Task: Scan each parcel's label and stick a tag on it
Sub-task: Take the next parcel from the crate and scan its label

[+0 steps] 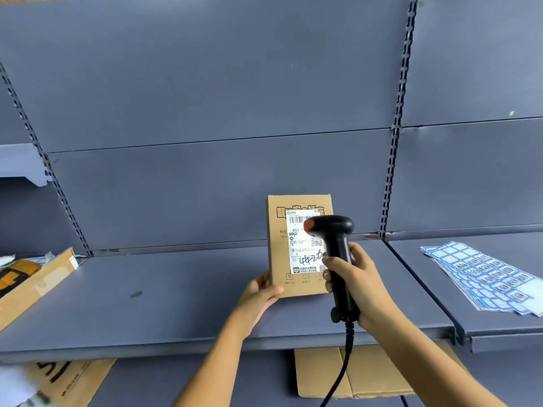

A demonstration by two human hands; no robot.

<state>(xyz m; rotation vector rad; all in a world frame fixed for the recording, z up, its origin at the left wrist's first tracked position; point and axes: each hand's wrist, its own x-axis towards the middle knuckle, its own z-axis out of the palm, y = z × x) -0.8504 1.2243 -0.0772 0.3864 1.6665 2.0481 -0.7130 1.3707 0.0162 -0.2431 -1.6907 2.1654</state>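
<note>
A small brown cardboard parcel (279, 248) stands upright above the grey shelf (176, 289), its white shipping label (302, 242) facing me with a barcode and handwritten digits. My left hand (260, 292) grips the parcel's lower left corner. My right hand (357, 284) grips the handle of a black corded barcode scanner (335, 230). The scanner's head points at the label and covers part of it. A stack of blue and white tag sheets (484, 277) lies on the neighbouring shelf to the right.
A flat cardboard box (32, 277) lies at the shelf's left end. More cardboard boxes sit on the level below, one under the scanner cable (379, 374) and one at lower left (67, 380). Slotted uprights (395, 127) divide the grey back panels.
</note>
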